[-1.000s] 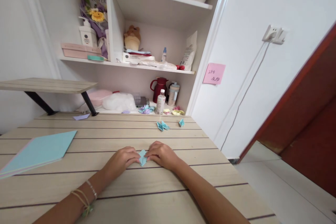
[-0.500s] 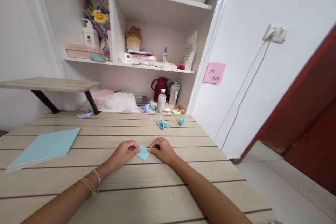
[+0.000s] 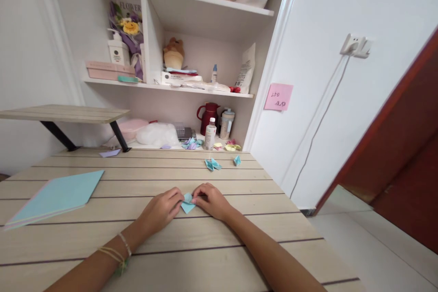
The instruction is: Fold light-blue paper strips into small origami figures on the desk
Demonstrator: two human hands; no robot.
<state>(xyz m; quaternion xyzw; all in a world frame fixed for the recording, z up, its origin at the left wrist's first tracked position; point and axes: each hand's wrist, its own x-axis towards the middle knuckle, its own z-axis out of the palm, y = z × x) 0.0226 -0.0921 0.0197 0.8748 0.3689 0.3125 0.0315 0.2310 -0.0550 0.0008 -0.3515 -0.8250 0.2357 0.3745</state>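
Observation:
A small folded light-blue paper lies near the middle of the wooden table, its lower tip pointing toward me. My left hand pinches its left edge, fingers curled. On the right edge, my right hand grips it between thumb and fingers. The paper's upper part is raised and bent between the two hands. Behind it lie a folded blue paper piece and a smaller blue one.
A stack of coloured sheets lies at the left. A raised wooden stand is at the back left, with a purple paper near its leg. A clear bottle and several folded papers line the back.
The upper part of the blue paper has lifted and bent. My left hand has turned so its back shows more, and its fingers now cover the paper's left corner.

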